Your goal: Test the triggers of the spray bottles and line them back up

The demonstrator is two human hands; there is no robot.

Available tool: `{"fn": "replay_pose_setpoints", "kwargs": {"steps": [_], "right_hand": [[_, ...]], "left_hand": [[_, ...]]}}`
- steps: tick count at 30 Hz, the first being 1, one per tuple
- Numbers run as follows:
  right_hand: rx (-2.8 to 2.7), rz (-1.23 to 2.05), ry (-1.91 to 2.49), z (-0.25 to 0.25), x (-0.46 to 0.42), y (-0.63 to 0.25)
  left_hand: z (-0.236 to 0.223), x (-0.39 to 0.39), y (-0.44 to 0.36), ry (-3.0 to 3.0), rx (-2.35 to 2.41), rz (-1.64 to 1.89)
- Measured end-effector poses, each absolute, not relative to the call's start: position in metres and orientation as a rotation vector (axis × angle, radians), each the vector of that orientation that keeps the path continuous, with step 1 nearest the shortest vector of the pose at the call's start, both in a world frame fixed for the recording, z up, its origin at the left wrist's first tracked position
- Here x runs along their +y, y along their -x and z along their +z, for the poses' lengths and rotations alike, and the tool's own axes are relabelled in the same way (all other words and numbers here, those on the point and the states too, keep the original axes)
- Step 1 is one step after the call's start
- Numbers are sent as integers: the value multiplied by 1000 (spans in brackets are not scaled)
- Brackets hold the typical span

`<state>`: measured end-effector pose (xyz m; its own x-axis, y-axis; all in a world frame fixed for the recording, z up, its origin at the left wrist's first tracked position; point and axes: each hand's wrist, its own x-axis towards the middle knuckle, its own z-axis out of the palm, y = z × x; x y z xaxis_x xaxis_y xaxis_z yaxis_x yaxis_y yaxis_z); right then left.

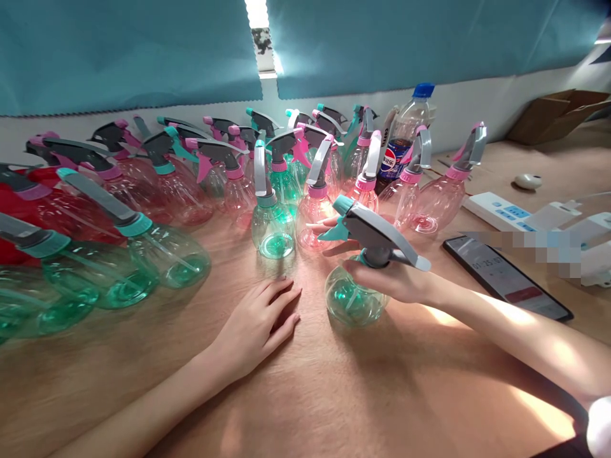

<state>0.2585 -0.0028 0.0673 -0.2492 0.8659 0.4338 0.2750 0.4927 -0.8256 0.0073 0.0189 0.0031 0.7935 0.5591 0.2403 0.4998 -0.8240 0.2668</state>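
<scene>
A clear green spray bottle with a grey and teal trigger head stands in front of me. Around its neck is my right hand, thumb on the near side and fingers reaching behind, partly hidden by the trigger head. My left hand lies palm down on the table, fingers stretched out and holding nothing. Just beyond it stands another green spray bottle. A pink spray bottle is beside that one, close to my right fingertips.
Many more spray bottles, green and pink, crowd the left and back. A cola bottle rises behind them. To the right are a phone, a white power strip, a white mouse and a cardboard box.
</scene>
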Motion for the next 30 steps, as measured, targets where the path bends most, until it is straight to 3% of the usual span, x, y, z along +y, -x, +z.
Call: {"fn": "replay_pose_setpoints", "kwargs": {"steps": [30], "right_hand": [[-1773,834,849,70,-4,-259]], "left_hand": [[-1,18,-6,-2765,834,456]]}}
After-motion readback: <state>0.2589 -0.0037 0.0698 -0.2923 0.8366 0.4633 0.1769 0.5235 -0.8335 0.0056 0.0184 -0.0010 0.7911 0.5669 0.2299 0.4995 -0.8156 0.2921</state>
